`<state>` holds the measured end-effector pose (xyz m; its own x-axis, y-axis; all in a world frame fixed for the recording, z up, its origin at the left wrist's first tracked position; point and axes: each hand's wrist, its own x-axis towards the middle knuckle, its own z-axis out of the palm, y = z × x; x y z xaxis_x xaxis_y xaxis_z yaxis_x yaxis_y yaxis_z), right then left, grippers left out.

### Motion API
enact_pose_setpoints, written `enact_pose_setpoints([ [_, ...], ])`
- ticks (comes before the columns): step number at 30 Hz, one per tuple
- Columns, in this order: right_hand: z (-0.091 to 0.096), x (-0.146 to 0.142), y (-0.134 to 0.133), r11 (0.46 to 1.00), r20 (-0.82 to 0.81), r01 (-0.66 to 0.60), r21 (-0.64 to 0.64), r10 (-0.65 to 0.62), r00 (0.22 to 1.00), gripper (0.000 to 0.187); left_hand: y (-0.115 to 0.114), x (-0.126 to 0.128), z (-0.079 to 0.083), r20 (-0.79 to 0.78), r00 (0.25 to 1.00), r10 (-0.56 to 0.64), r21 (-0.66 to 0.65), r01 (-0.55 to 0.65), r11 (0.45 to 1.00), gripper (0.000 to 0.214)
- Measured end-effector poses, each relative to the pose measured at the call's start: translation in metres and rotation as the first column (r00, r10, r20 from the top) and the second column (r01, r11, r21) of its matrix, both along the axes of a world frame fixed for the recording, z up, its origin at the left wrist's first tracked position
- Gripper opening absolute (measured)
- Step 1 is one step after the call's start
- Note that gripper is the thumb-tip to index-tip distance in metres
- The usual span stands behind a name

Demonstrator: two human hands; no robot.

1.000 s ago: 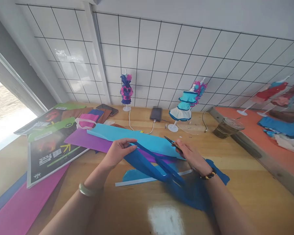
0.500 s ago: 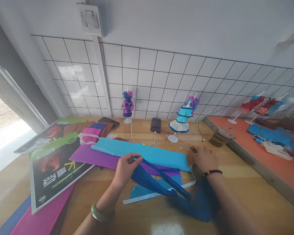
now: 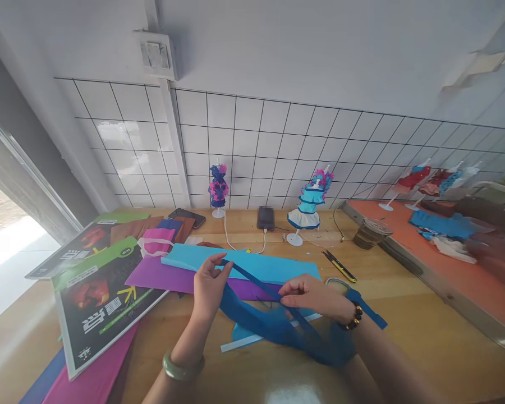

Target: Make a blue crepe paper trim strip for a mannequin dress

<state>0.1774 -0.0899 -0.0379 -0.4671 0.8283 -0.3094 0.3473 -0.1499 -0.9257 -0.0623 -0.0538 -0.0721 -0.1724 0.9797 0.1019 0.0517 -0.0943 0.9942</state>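
My left hand (image 3: 210,282) pinches the upper end of a dark blue fabric strip (image 3: 252,279). Farther along, my right hand (image 3: 309,294) has its thumb and fingertips closed on the same strip. A wider dark blue piece (image 3: 261,325) hangs in a loop below both hands. Yellow-and-black thread snips (image 3: 339,266) lie on the table beyond my right hand. Under the strip are a light blue folded fabric (image 3: 244,259), a purple fabric (image 3: 172,275) and a pale blue-white strip (image 3: 240,342).
Black-covered paper pads (image 3: 101,308) lie at the left over pink fabric (image 3: 96,365). Behind stand two small dress forms in purple (image 3: 218,188) and turquoise ruffles (image 3: 310,200), with a black device (image 3: 266,217) between. A cup (image 3: 370,233) stands beside an orange surface (image 3: 391,241).
My right hand has left the snips on the table and moved left onto the dark blue strip. My left hand keeps its pinch. The view has tilted slightly up.
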Motion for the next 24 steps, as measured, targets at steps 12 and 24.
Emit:
enact_pose_setpoints([
  [12, -0.009, 0.060, -0.050, 0.983, -0.220, 0.137, -0.123, -0.162, 0.962, 0.034, -0.004, -0.011, 0.026, 0.218, 0.976, 0.022, -0.025, -0.017, 1.000, 0.045],
  [24, 0.003, 0.076, -0.069, 0.992, -0.280, 0.065, -0.106, -0.093, 0.956, 0.037, -0.039, -0.052, 0.045, 0.115, 0.979, 0.169, -0.124, -0.154, 0.980, 0.053],
])
